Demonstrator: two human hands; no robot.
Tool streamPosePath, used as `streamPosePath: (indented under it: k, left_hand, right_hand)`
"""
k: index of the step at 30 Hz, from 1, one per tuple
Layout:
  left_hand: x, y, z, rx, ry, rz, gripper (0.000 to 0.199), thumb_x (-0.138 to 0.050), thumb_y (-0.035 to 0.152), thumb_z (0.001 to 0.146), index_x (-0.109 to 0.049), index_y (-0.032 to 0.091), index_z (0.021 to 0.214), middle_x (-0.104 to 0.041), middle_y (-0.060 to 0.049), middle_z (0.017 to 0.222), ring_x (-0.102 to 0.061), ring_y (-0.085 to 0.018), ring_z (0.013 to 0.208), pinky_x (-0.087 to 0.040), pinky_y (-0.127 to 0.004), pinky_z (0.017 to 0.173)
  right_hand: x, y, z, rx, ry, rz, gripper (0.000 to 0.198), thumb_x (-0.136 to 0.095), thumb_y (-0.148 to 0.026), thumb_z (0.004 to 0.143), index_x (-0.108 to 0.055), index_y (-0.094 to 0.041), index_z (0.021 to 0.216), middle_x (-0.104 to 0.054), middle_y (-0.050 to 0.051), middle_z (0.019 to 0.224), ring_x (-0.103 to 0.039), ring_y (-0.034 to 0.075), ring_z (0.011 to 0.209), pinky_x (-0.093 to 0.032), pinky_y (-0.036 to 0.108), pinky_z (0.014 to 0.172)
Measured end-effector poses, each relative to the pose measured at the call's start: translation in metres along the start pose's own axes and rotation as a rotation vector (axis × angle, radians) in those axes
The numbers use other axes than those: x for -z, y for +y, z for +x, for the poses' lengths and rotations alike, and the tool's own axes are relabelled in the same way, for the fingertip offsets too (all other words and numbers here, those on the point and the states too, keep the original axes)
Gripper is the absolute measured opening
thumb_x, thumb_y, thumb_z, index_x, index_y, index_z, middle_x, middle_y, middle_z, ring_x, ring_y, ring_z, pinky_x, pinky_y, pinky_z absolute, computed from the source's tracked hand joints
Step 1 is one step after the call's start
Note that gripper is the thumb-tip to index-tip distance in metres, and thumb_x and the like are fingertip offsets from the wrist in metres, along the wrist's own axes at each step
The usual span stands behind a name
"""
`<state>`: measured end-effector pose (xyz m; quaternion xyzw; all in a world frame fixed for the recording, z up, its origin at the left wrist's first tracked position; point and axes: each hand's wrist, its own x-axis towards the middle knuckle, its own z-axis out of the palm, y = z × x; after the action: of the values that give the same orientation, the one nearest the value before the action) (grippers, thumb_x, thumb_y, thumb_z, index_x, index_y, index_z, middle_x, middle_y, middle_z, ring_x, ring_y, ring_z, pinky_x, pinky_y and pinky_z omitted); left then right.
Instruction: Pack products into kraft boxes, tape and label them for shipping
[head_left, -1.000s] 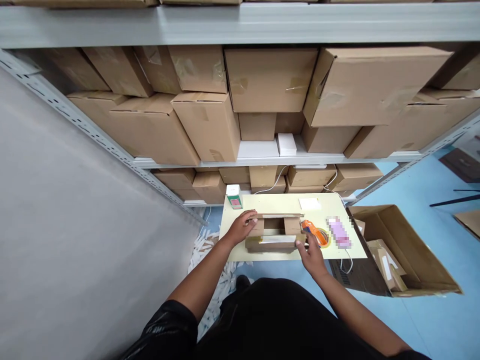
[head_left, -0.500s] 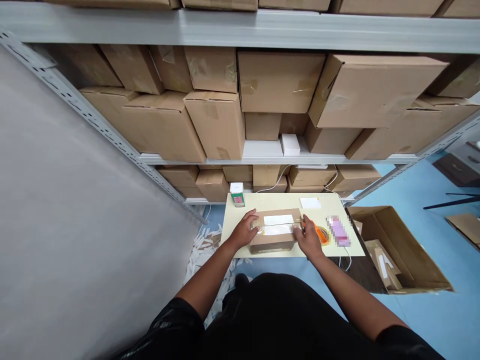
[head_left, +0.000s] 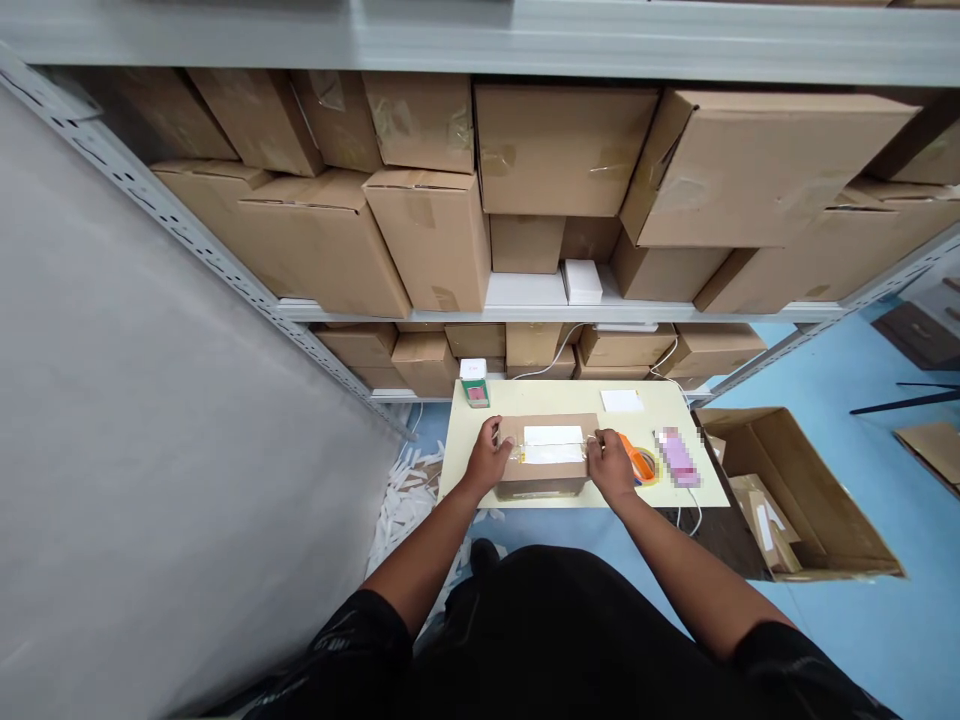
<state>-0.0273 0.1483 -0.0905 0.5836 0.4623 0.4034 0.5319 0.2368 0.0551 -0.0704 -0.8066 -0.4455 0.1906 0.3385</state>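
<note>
The left hand (head_left: 487,462) and right hand (head_left: 610,466), both half curled, are gripping opposite ends of the cardboard box (head_left: 544,487) sitting on the table (head_left: 540,396); the right one is partly hiding an orange tool (head_left: 639,460).

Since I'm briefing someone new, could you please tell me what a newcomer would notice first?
Cardboard boxes crowd the grey metal shelving up top. Below, the left hand and right hand hold a white-labelled carton on a pale tabletop, beside an orange tape dispenser.
</note>
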Motion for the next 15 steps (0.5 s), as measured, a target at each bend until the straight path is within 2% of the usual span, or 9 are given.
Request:
streamPosePath:
  k: [4, 6, 12, 15]
  left_hand:
    - [0.001, 0.0, 0.002, -0.006, -0.009, 0.028, 0.055, -0.066, 0.034, 0.091, -0.048, 0.022, 0.141, -0.057, -0.014, 0.145, -0.054, -0.027, 0.139, -0.04, -0.046, 0.118]
    - [0.0, 0.0, 0.002, -0.015, 0.0, 0.064, 0.055, -0.065, 0.034, 0.092, -0.047, 0.021, 0.142, -0.056, -0.016, 0.146, -0.054, -0.027, 0.139, -0.04, -0.046, 0.119]
    - [0.003, -0.004, 0.006, -0.031, -0.012, 0.118, 0.055, -0.065, 0.035, 0.091, -0.047, 0.02, 0.141, -0.059, -0.016, 0.143, -0.055, -0.029, 0.138, -0.043, -0.048, 0.117]
    - [0.007, -0.006, 0.011, -0.021, 0.0, 0.142, 0.054, -0.066, 0.036, 0.091, -0.049, 0.021, 0.14, -0.061, -0.015, 0.141, -0.058, -0.029, 0.136, -0.046, -0.049, 0.115]
  right_hand:
    - [0.001, 0.003, 0.009, -0.095, -0.04, 0.068, 0.039, -0.05, -0.054, 0.089, -0.057, -0.023, 0.112, -0.066, 0.007, 0.099, -0.064, 0.027, 0.089, -0.048, 0.038, 0.081]
    - [0.001, 0.006, 0.013, -0.112, -0.027, 0.093, 0.039, -0.051, -0.056, 0.087, -0.057, -0.024, 0.108, -0.065, 0.005, 0.096, -0.063, 0.025, 0.086, -0.047, 0.036, 0.077]
    - [0.0, 0.005, 0.013, -0.101, -0.023, 0.142, 0.036, -0.051, -0.059, 0.085, -0.056, -0.025, 0.096, -0.063, 0.003, 0.092, -0.061, 0.025, 0.086, -0.046, 0.036, 0.079]
    - [0.005, 0.002, 0.004, -0.117, -0.033, 0.215, 0.042, -0.052, -0.062, 0.086, -0.058, -0.024, 0.102, -0.064, 0.003, 0.092, -0.062, 0.024, 0.083, -0.048, 0.037, 0.079]
